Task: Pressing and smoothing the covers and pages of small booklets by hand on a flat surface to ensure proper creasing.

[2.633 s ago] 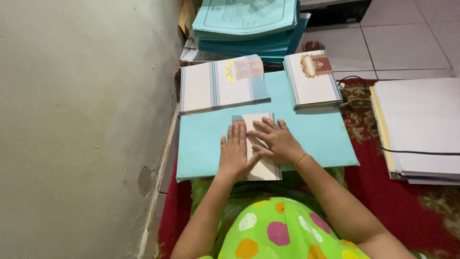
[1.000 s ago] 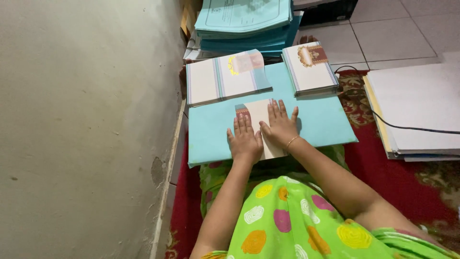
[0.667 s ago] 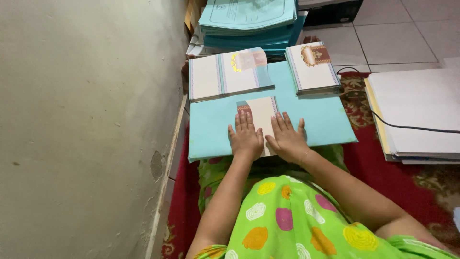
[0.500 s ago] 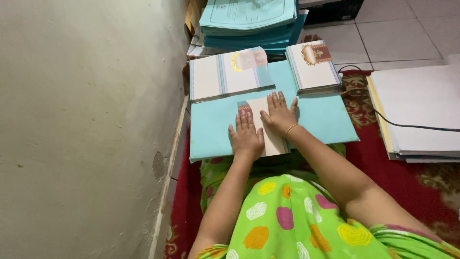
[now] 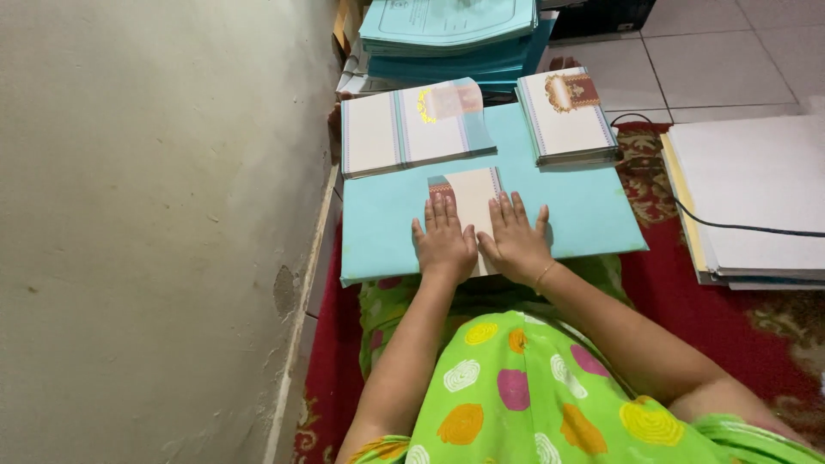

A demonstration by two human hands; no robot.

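A cream folded card (image 5: 468, 189) with a striped blue edge lies on a light blue board (image 5: 584, 215) across my lap. My left hand (image 5: 444, 245) and my right hand (image 5: 516, 241) press flat on the card's near half, side by side, fingers spread and pointing away from me. Neither hand grips anything. A thin bracelet circles my right wrist.
Beyond the card lie a wide stack of unfolded cream sheets (image 5: 412, 125) and a smaller stack of folded cards (image 5: 567, 116). A pile of blue folders (image 5: 451, 34) sits further back. White paper stacks with a black cable (image 5: 756, 202) lie right. A wall (image 5: 155, 215) stands left.
My right hand slid back toward me along the card and now lies level with my left hand. Both hands stay flat on the card.
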